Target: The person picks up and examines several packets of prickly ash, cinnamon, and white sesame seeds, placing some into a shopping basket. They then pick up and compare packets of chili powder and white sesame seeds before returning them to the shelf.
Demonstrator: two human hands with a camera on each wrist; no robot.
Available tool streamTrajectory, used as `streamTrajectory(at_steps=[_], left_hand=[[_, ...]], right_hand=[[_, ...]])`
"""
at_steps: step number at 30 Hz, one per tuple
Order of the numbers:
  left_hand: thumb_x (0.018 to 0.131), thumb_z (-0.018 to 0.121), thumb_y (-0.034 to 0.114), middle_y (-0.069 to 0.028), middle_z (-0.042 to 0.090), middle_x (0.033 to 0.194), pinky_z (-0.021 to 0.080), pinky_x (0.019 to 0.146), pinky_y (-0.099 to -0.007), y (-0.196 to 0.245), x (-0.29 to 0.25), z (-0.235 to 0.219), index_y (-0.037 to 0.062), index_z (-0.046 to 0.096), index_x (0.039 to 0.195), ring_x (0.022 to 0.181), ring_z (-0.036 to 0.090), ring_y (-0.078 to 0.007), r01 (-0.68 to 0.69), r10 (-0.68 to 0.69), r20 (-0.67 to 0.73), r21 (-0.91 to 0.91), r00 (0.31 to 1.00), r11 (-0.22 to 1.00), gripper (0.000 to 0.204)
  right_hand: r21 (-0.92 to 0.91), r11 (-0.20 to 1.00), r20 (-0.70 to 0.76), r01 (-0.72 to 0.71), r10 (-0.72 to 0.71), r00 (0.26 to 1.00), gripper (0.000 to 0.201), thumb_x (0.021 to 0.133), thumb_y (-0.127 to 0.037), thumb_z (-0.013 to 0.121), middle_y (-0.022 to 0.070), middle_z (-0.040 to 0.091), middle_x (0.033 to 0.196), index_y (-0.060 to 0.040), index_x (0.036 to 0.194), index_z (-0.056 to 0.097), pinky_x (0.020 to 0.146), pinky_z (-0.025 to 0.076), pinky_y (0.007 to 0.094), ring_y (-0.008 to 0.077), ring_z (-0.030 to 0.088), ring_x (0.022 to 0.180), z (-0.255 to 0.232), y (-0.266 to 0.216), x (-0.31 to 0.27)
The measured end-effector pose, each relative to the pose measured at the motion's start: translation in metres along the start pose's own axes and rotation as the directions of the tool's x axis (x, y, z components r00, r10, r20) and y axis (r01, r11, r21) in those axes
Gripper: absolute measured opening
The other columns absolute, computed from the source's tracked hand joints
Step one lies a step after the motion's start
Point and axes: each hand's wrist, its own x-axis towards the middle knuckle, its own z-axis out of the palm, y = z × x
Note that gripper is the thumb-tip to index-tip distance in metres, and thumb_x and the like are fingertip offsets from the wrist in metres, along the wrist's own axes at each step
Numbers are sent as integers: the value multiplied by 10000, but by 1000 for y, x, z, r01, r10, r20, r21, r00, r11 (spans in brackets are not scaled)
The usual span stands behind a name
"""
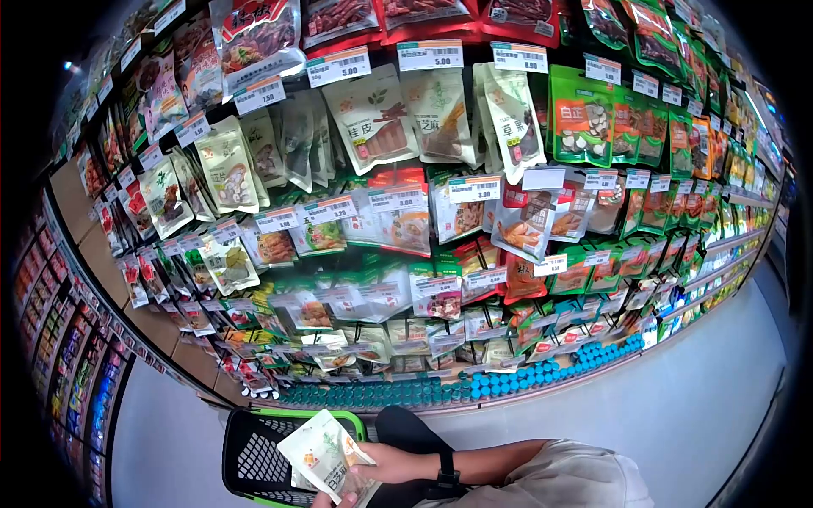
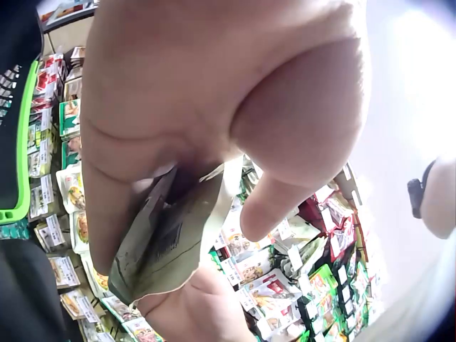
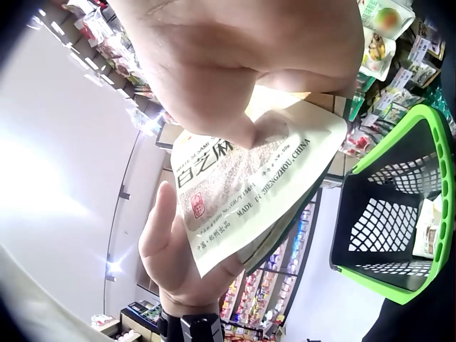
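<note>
Both hands hold a pale packet of white sesame seeds (image 1: 326, 453) above a black basket's right side. My right hand (image 1: 389, 464) grips its upper edge; in the right wrist view the thumb (image 3: 239, 132) presses on the printed front. My left hand (image 1: 335, 500) holds the packet's lower end, mostly out of the head view. Seen from the left wrist, that hand (image 2: 214, 92) has fingers and thumb on either side of the packet (image 2: 178, 242), whose barcoded back shows. The right hand (image 2: 196, 306) appears beyond it.
The black basket (image 3: 349, 221) with a green rim stands on the floor at lower left, a pale packet (image 3: 429, 228) inside. Ahead, a shelf wall holds hanging spice packets (image 1: 373, 118) with price tags (image 1: 430, 55). Teal-lidded jars (image 1: 508, 383) line its bottom.
</note>
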Motion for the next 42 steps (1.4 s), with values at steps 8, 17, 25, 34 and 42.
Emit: streamTrajectory(at_steps=[8, 17, 25, 34, 42], left_hand=[[975, 619, 153, -108, 528, 1399, 385, 1058, -335, 0, -29, 26, -18, 464, 1402, 1256, 497, -207, -175, 153, -150, -147, 977, 974, 486], [985, 598, 171, -118, 615, 1258, 424, 988, -343, -32, -75, 41, -44, 547, 1302, 1129, 556, -204, -354, 316, -353, -46, 881, 934, 386], [1000, 521, 199, -233, 537, 1389, 420, 1023, -387, -13, -87, 46, -72, 485, 1401, 1230, 535, -294, -512, 524, -538, 187, 661, 838, 485], [969, 534, 84, -180, 564, 1334, 492, 971, -370, 5, -56, 13, -67, 482, 1399, 1145, 596, -252, -666, 446, -642, -137, 624, 734, 459], [969, 495, 83, -212, 578, 1293, 530, 917, -374, 32, -38, -36, -73, 487, 1385, 1093, 629, -275, -703, 450, -668, -157, 593, 694, 445]], right_hand=[[141, 984, -188, 110, -83, 979, 542, 972, -139, 605, 147, 621, 1215, 3, 1432, 358, 970, 469, 335, 179, 594, 1129, 23, -12, -16], [-35, 998, -65, 45, -47, 997, 335, 955, -182, 639, 143, 656, 1039, -9, 1218, 523, 851, 507, 352, 188, 633, 966, 44, -21, -27], [-348, 932, -336, 102, -226, 914, 240, 921, -168, 647, 182, 663, 951, -11, 1080, 562, 807, 512, 380, 249, 657, 883, -24, -70, 9], [-689, 720, -658, 86, -671, 341, 306, 898, -102, 640, 207, 705, 1014, 55, 1150, 567, 830, 527, 341, 268, 699, 952, -228, -284, -22], [-634, 708, -657, 312, -705, 266, 344, 941, -97, 633, 149, 708, 1020, 97, 1202, 520, 788, 508, 263, 129, 653, 899, -291, -324, 10]])
